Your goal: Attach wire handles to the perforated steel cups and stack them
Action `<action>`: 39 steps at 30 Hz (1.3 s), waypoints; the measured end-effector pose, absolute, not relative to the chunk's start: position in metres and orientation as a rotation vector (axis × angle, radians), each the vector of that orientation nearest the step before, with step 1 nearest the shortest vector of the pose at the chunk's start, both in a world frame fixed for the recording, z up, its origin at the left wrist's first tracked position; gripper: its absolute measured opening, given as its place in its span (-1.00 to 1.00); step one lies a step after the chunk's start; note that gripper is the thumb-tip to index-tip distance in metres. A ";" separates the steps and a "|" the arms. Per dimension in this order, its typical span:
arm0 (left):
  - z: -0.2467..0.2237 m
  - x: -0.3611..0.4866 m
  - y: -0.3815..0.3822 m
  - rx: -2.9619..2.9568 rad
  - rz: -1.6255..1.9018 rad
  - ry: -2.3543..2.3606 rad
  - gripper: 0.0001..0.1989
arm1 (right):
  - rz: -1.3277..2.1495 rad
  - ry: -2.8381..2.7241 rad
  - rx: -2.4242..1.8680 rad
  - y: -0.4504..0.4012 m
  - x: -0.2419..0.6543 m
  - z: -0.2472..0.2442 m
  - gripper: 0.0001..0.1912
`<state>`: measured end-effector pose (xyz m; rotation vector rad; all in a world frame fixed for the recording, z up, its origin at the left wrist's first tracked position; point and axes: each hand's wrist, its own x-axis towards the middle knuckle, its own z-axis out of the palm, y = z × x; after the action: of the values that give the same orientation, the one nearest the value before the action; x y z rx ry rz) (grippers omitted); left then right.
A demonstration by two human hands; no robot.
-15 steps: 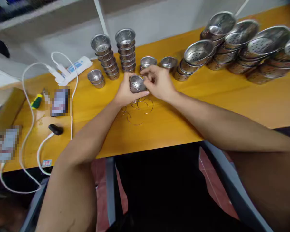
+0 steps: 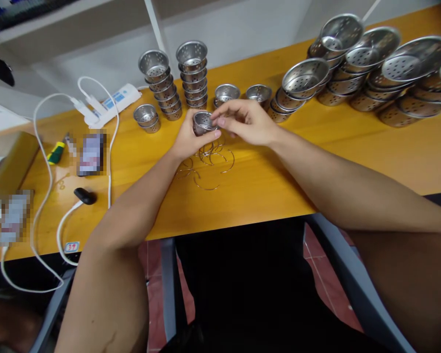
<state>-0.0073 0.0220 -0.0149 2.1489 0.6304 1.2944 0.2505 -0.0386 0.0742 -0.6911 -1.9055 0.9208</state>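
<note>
My left hand [image 2: 188, 138] is wrapped round a small perforated metal cup [image 2: 203, 122], its open mouth tilted up and its thumb along the near side. At the cup's right rim is my right hand [image 2: 245, 121], thumb and forefinger drawn close together; whatever lies between them is too small to make out. Below the cup, several thin wire rings [image 2: 207, 189] lie loose on the table, partly overlapping. Just behind my hands stand two more small cups, a left one [image 2: 227, 91] partly covered by my fingers and a right one [image 2: 258, 93].
Two tall stacks of small cups [image 2: 164, 90] and a short stack [image 2: 147, 117] stand at back left. Larger perforated cups [image 2: 305, 78] are stacked along the right. On the left are a power strip [image 2: 119, 100], white cables, a phone [image 2: 91, 154] and a green-yellow tool [image 2: 56, 153].
The cup in my left hand has tilted and shifted slightly left and up. My right hand has turned, its fingers now stretching further over the rim.
</note>
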 end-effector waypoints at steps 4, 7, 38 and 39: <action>-0.013 -0.008 0.020 2.100 1.293 0.608 -0.16 | 1.088 -1.948 -0.588 -0.040 0.256 0.076 -0.35; -0.010 -0.007 0.018 2.103 1.261 0.584 -0.16 | 1.137 -1.900 -0.591 -0.042 0.254 0.078 -0.32; -0.007 -0.001 0.012 2.178 1.199 0.686 -0.11 | 1.141 -1.739 -0.695 -0.045 0.240 0.079 -0.19; -0.006 -0.001 0.011 2.177 1.204 0.691 -0.10 | 1.143 -1.739 -0.697 -0.046 0.240 0.079 -0.19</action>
<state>-0.0006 0.0111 -0.0058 2.1769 0.6907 1.2037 0.2396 -0.0458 0.0794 -0.6971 -1.7387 1.1426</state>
